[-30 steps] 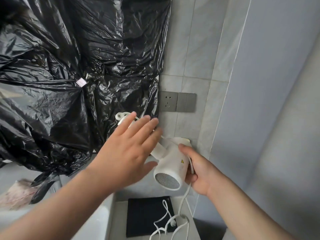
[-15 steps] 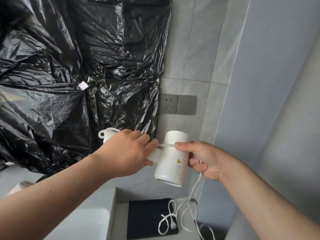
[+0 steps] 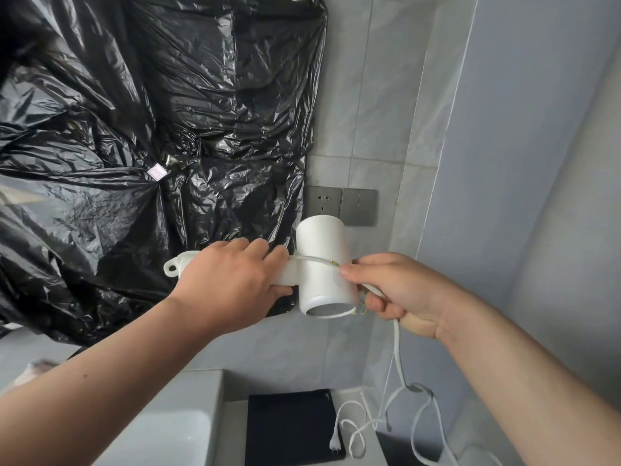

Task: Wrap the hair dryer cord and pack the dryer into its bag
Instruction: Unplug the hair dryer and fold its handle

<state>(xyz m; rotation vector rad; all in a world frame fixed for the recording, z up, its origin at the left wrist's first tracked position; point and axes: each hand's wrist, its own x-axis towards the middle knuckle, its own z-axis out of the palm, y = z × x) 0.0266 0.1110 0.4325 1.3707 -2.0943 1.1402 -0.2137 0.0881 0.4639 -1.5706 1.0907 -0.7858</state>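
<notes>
Two hands on the dryer (image 3: 322, 243), held in mid-air before the wall (image 3: 379, 95). I judge it light, rigid, smooth plastic; the handle (image 3: 179, 264) is the sure grip. Cord (image 3: 399, 344) looks limp and tangle-prone, best taken close to the dryer. Left hand (image 3: 232, 280) wraps the handle. Right hand (image 3: 403, 290) pinches cord against the dryer; slack hangs to the counter (image 3: 232, 432) beside the dark bag (image 3: 289, 428).
</notes>
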